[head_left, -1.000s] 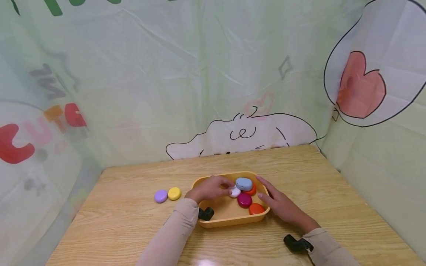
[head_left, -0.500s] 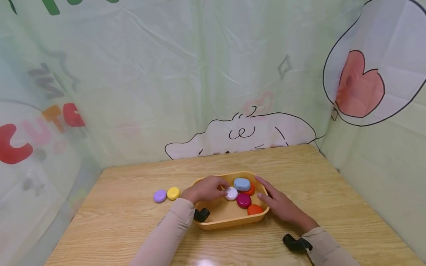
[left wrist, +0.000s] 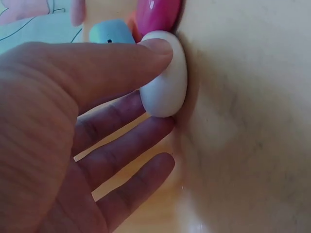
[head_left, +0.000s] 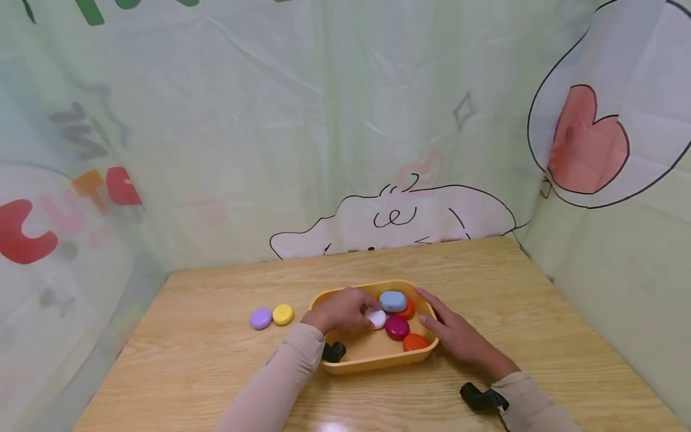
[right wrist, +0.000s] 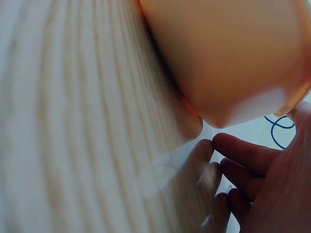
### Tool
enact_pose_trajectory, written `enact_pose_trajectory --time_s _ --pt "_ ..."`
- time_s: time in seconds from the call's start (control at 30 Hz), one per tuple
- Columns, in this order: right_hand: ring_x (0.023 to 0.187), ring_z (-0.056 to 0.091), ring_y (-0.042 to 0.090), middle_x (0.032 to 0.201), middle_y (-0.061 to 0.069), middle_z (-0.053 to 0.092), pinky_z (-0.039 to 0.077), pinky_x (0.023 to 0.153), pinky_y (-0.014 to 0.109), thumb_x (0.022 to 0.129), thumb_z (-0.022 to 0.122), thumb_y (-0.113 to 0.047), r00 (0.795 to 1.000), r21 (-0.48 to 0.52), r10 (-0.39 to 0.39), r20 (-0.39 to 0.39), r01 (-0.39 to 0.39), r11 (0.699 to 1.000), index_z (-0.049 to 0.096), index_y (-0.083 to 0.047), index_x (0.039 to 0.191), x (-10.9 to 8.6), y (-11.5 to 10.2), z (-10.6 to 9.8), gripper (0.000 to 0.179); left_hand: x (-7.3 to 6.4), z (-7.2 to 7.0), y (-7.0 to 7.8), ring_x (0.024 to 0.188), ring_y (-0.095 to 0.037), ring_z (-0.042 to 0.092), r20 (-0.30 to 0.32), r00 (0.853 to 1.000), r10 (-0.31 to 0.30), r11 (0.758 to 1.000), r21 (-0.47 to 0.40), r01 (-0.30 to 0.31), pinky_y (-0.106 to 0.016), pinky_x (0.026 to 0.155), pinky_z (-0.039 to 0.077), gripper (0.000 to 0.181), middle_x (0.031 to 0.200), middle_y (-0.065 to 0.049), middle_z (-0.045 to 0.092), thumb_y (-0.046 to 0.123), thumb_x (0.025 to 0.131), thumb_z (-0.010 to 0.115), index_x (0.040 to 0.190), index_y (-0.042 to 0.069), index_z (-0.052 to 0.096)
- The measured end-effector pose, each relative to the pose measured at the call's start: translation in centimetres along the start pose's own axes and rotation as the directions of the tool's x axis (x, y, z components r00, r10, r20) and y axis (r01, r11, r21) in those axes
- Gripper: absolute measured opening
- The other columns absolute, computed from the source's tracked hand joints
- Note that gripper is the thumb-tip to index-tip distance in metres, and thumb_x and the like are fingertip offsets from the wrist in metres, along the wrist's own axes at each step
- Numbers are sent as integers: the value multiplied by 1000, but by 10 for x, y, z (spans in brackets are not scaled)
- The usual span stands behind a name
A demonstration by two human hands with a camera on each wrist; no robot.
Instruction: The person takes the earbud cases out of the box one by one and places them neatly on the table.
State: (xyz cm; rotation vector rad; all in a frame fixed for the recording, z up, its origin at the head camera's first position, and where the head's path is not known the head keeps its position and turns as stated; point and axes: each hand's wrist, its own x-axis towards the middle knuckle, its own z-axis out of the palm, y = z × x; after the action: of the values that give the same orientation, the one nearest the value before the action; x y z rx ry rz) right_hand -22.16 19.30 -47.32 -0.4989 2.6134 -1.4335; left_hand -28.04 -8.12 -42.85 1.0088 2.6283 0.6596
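Observation:
My left hand (head_left: 345, 309) reaches into a yellow-orange tray (head_left: 372, 363) and pinches a smooth white rounded disc (head_left: 375, 318). The left wrist view shows the thumb on the face of the white disc (left wrist: 165, 87), with fingers behind and below it. Beside the disc lie a magenta disc (head_left: 397, 327) and a light blue oval case (head_left: 393, 301). The blue case partly covers an orange-red disc (head_left: 409, 308). Another orange-red disc (head_left: 415, 342) sits in the tray's near right corner. My right hand (head_left: 466, 342) holds the tray's right side, thumb over the rim and fingers along the outside.
A purple disc (head_left: 261, 318) and a yellow disc (head_left: 283, 314) lie side by side on the wooden table (head_left: 194, 360), left of the tray. A printed curtain (head_left: 216, 150) hangs behind the table. Each wrist wears a small black camera.
The white disc has shifted slightly left and nearer within the tray, away from the blue case. My left thumb and fingers now sit closer round it. The right hand stays at the rim.

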Motion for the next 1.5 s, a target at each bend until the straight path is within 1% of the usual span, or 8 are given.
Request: enact_pose_trajectory --time_s 0.1,0.23,0.53,0.73,1.0,1.17,1.33,1.5 --pt "147 21 46 164 16 21 23 110 66 107 47 -38 1000 -1 4 -4 -4 1000 20 -33 160 1 -1 -1 60 1 -1 0 84 -9 53 -1 1000 16 998 54 -16 -21 76 46 26 95 6 62 16 90 77 115 16 76" --pt "147 19 46 164 16 21 21 111 64 107 47 -36 1000 0 -9 -6 9 1000 21 -31 160 2 -1 -2 60 1 -1 -1 85 -9 54 10 1000 2 998 70 -3 -20 77 46 29 96 8 63 20 88 79 116 16 74" --pt "146 21 46 163 17 23 22 110 66 106 49 -35 1000 -2 -27 -8 27 1000 24 -30 160 -2 -1 -1 59 -6 -3 3 85 -9 55 18 999 -37 999 12 37 -21 78 47 25 95 10 65 20 87 81 111 17 74" --pt "146 23 46 163 16 24 23 110 66 106 49 -35 1000 -8 -28 -9 28 1000 24 -30 160 -2 -2 -1 59 -9 -7 3 89 -10 58 11 997 -70 997 -26 71 -21 81 49 27 101 10 67 17 87 80 113 16 75" --pt "147 20 46 163 17 22 21 111 65 107 48 -35 999 -6 -36 -5 36 999 24 -28 160 -2 -2 -2 59 -15 -15 5 92 -11 60 8 998 -55 998 -38 56 -20 82 49 33 104 6 66 15 85 82 116 10 74" --pt "146 21 46 163 17 23 22 110 66 106 49 -34 1000 -3 -22 -4 22 1000 23 -30 160 -1 -1 -2 59 -22 -21 4 90 -12 59 -28 999 -25 998 -59 23 -21 79 49 37 99 4 61 18 84 83 119 9 73" --pt "146 22 47 163 17 22 23 110 66 106 48 -35 1000 -1 -21 1 21 1000 23 -30 160 -1 0 -1 60 -32 -25 -3 90 -12 56 -93 994 -54 994 -97 45 -24 81 49 43 101 3 57 18 83 84 123 9 72" --pt "146 21 46 163 17 22 22 110 66 106 48 -35 1000 -15 -24 -7 24 1000 23 -29 160 -1 -1 -2 60 -40 -30 -7 92 -14 57 -140 988 -69 986 -158 47 -28 82 49 38 106 2 59 15 81 85 118 11 73"
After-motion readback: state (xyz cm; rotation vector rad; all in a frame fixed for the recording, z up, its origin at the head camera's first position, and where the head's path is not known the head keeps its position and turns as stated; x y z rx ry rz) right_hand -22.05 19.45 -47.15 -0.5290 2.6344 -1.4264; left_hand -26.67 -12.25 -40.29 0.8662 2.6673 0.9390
